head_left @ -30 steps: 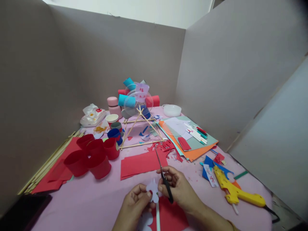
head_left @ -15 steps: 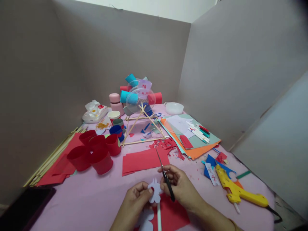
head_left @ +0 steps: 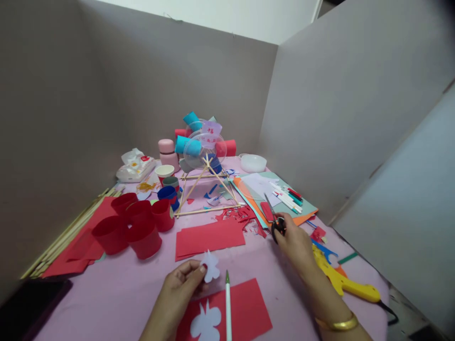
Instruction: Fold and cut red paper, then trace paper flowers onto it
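Note:
Between thumb and fingers, my left hand pinches a small pale butterfly-shaped paper cutout above the table. Farther right, my right hand grips black-handled scissors, their blades pointing away toward the paper stack. Under my left hand lies a red paper sheet with a second, larger pale butterfly cutout on it. Across that sheet rests a white marker with a green tip. Just beyond are red paper strips, stacked loosely.
Red paper cups stand at left, near bamboo sticks and a black phone-like slab. A stick frame carries a paper-cup wheel. At right are coloured sheets, markers and a yellow glue gun.
My right hand has carried the scissors away from the cutout, to the right and forward. My left hand has shifted slightly left with the cutout, uncovering the larger butterfly and the marker.

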The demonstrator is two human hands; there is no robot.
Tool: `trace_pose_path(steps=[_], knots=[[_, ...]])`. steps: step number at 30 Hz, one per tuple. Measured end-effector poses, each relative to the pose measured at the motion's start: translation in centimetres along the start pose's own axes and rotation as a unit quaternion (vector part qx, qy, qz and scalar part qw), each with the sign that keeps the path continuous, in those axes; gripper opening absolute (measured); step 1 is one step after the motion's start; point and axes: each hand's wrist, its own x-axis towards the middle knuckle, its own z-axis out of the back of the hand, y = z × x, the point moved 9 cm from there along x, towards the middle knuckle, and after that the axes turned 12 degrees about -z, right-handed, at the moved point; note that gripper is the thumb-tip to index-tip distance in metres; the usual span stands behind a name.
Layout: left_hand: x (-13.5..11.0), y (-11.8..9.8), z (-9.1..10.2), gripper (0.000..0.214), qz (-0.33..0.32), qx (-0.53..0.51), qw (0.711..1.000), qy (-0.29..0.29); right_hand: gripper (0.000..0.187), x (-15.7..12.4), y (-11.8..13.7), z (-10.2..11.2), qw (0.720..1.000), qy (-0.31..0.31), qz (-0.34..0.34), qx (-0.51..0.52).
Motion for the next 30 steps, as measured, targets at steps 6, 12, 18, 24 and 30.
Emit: trace_pose_path(steps=[6, 12, 18, 24, 30], knots=[[0.0, -0.1, 0.2, 0.031, 0.000, -0.008, 1.000, -0.004, 0.032, 1.2, -1.9, 0.0, 0.995, -0.022, -0.022, -0.092], [-0.4, -0.4, 0.4, 0.029, -0.001, -0.008, 1.000, -0.020, 0.036, 1.7, -1.9, -0.4, 0.992, -0.029, -0.019, -0.122], [-0.6, -0.9, 0.0, 0.027, -0.014, 0.001, 1.000, -0.008, 0.034, 1.5, -1.5, -0.2, 0.991, -0.046, -0.005, -0.125], [-0.6, -0.1, 0.0, 0.026, -0.008, -0.009, 1.000, 0.006, 0.030, 1.1, -1.1, 0.0, 0.992, -0.057, 0.023, -0.110], [-0.5, 0.1, -0.3, 0.027, -0.012, -0.015, 0.999, 0.031, 0.026, 1.2, -1.2, -0.4, 0.994, -0.067, 0.049, -0.066]])
